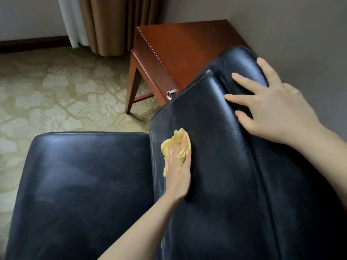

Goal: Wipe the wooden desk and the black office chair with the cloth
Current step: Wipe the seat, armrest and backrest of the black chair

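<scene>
- A patterned beige carpet [56,94] covers the floor on the left side of the view, with a white sheer and a tan curtain [105,23] hanging at the top left against the wall.
- The black chair seat [80,184] fills the lower left; its leather shows faint streaks and a dull sheen.
- The left hand [178,169] reaches up from the bottom centre and lies flat, fingers straight, on a crumpled yellow cloth [175,145].
- The cloth is pressed under those fingers against the lower edge of the chair back, just beside the seam where back and seat meet; bits of it stick out above and to the left of the fingers.
- The wooden desk [187,45], reddish brown, stands behind the chair near the top centre; its surface is bare where visible, a silver drawer pull [170,94] shows on the front, and one tapered leg rests on the carpet.
- The black chair back [221,147] runs diagonally from the upper right down to the bottom right and hides the near corner of the desk.
- The right hand [272,107] rests on the top part of the chair back, fingers spread and straight, holding nothing.
- A plain grey wall [300,34] fills the upper right.
</scene>
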### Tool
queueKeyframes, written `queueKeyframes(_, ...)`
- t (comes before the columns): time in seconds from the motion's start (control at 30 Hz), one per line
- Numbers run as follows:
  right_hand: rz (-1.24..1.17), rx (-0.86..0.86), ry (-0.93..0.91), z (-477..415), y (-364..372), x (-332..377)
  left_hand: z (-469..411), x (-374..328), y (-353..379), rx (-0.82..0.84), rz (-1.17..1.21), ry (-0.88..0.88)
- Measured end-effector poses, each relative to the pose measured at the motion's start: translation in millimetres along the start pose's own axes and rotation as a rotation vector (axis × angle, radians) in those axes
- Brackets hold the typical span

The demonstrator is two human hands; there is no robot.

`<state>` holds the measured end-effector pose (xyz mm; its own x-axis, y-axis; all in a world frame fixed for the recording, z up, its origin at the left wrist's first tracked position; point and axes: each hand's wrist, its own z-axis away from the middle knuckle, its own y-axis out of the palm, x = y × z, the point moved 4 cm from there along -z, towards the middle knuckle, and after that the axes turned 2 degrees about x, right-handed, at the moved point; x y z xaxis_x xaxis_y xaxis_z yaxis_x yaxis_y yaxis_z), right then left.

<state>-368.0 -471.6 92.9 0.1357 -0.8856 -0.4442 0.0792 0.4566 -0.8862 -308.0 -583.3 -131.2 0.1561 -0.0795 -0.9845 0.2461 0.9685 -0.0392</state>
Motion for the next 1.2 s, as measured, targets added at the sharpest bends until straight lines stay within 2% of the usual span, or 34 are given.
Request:
queueKeyframes(0.2,0.0,-0.01,-0.012,-1.0,0.1,0.5,-68.1,2.7,-23.0,-0.121,0.086,-0.403)
queueKeyframes(0.3,-0.013,-0.024,-0.02,-2.0,0.3,0.2,-97.1,-5.8,-35.1,-0.144,0.097,-0.499)
queueKeyframes(0.47,-0.003,-0.04,-0.032,-2.3,3.3,-1.6,-113.0,-27.9,-33.4,-0.133,0.136,-0.437)
queueKeyframes(0.73,0.014,-0.023,-0.028,-3.3,3.7,-3.1,-79.6,-100.6,3.1,-0.05,-0.001,-0.027)
queueKeyframes(0.83,0.017,-0.003,-0.032,-3.7,2.3,-2.1,-44.6,-100.1,16.2,-0.009,-0.011,0.075)
queueKeyframes(0.97,0.167,0.008,-0.073,-1.6,1.1,3.6,-0.9,-71.4,17.2,0.032,0.018,0.059)
queueKeyframes(1.2,0.419,0.125,-0.066,-3.5,11.1,28.2,56.0,-11.4,7.5,0.07,0.053,-0.185)
